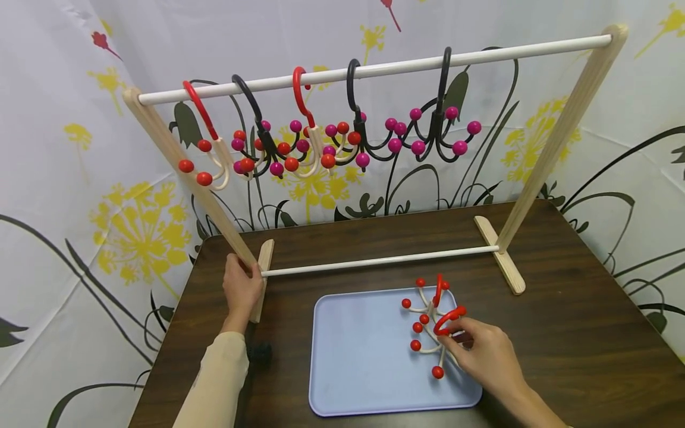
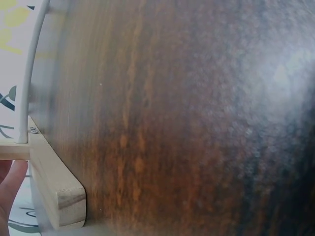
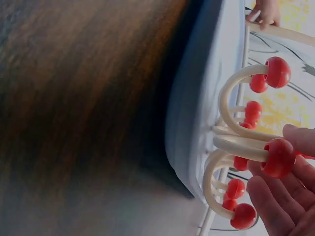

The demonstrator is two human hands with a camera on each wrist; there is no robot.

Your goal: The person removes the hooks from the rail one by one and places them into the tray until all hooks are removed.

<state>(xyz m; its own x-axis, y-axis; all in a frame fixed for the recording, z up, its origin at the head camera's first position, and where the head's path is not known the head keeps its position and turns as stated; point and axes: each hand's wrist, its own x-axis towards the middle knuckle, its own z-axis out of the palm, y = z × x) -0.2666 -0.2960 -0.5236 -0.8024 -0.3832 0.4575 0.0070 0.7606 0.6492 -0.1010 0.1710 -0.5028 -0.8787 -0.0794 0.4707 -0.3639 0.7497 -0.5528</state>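
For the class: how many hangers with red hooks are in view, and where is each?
4: on the upper rail, the leftmost hanger and the middle hanger; on the blue tray, the far hanger; in the right hand, the near hanger. No others show.

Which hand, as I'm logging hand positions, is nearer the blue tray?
Right. The right hand is over the right edge of the blue tray, pinching a red hook; the left hand is past its left edge, gripping a wooden post.
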